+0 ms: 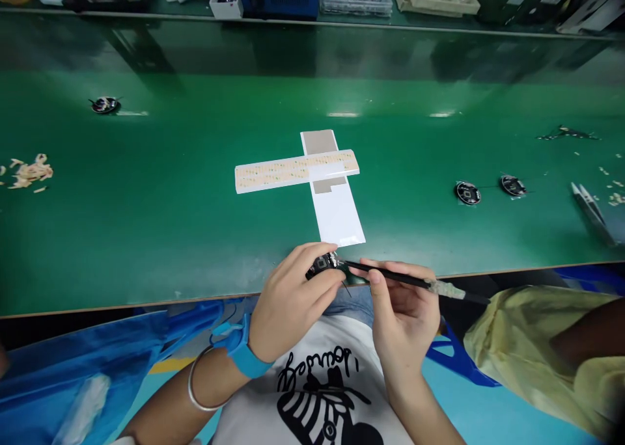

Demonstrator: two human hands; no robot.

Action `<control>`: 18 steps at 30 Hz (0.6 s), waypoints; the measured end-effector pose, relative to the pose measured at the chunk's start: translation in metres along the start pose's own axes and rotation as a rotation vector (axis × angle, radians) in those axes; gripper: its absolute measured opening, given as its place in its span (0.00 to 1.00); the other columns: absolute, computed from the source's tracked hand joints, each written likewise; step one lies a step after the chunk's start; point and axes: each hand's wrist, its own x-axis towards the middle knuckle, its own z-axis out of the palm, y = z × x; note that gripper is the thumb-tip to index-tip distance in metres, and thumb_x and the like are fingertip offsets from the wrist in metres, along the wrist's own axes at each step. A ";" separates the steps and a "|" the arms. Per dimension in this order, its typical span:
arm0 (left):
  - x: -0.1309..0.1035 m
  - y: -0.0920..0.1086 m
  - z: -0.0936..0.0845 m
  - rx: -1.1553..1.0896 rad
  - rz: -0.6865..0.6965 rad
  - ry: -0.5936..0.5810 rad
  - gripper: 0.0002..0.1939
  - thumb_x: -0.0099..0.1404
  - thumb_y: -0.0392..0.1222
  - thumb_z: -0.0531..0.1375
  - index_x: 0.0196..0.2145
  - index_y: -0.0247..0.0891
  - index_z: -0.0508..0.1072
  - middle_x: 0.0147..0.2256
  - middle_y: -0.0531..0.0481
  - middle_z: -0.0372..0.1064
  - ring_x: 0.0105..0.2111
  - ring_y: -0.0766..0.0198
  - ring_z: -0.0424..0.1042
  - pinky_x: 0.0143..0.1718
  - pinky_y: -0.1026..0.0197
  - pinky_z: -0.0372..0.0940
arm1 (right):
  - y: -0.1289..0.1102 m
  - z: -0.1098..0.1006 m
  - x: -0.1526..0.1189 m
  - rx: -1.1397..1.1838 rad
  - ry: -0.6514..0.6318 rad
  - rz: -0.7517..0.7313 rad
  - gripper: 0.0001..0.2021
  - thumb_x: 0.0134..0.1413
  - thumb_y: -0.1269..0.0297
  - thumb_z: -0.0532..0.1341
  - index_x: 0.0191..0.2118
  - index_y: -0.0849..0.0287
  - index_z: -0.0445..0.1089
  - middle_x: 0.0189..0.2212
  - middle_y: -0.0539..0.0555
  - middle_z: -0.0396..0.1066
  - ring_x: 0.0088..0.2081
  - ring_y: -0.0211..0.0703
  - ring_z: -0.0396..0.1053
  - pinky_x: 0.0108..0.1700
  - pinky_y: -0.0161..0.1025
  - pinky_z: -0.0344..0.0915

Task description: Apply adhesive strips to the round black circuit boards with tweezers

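Observation:
Near the table's front edge, my left hand (303,287) holds a small round black circuit board (319,265) between thumb and fingers. My right hand (403,295) grips a slim black tool (403,277), its tip touching or close to the board's right side; it looks like tweezers, but the kind is not certain. Pale wrapping covers part of its rear end. A thin dark wire hangs below the board. Just beyond my hands lies a white card (339,217) with grey patches, crossed by a strip of small beige stickers (273,174).
Two round black boards (468,192) with wires lie to the right, with grey tweezers (593,212) farther out. Another round board (104,105) sits at the back left, beyond beige scraps (33,172). A shelf (170,17) with boxes and trays runs along the back. Someone's yellowish clothing (532,341) shows at right.

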 end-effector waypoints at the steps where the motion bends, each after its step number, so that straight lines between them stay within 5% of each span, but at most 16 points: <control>1: -0.001 0.000 0.001 -0.022 -0.020 0.017 0.08 0.68 0.31 0.57 0.38 0.40 0.75 0.53 0.45 0.67 0.53 0.57 0.68 0.52 0.52 0.68 | 0.001 0.001 -0.002 -0.009 -0.004 -0.005 0.08 0.58 0.73 0.63 0.42 0.56 0.66 0.37 0.52 0.78 0.36 0.41 0.80 0.39 0.37 0.80; 7: -0.004 0.000 0.003 -0.129 -0.122 0.159 0.06 0.66 0.30 0.59 0.37 0.38 0.74 0.51 0.46 0.69 0.48 0.64 0.73 0.55 0.59 0.68 | 0.013 0.006 -0.007 -0.042 -0.001 -0.126 0.11 0.60 0.77 0.59 0.44 0.54 0.64 0.37 0.50 0.74 0.35 0.42 0.80 0.37 0.39 0.81; 18: 0.003 0.001 0.002 -0.034 -0.159 0.201 0.04 0.65 0.29 0.60 0.35 0.36 0.73 0.41 0.47 0.76 0.42 0.61 0.72 0.43 0.56 0.69 | 0.017 0.005 -0.004 -0.133 -0.057 -0.187 0.13 0.59 0.80 0.57 0.44 0.55 0.63 0.37 0.51 0.73 0.36 0.41 0.80 0.36 0.37 0.82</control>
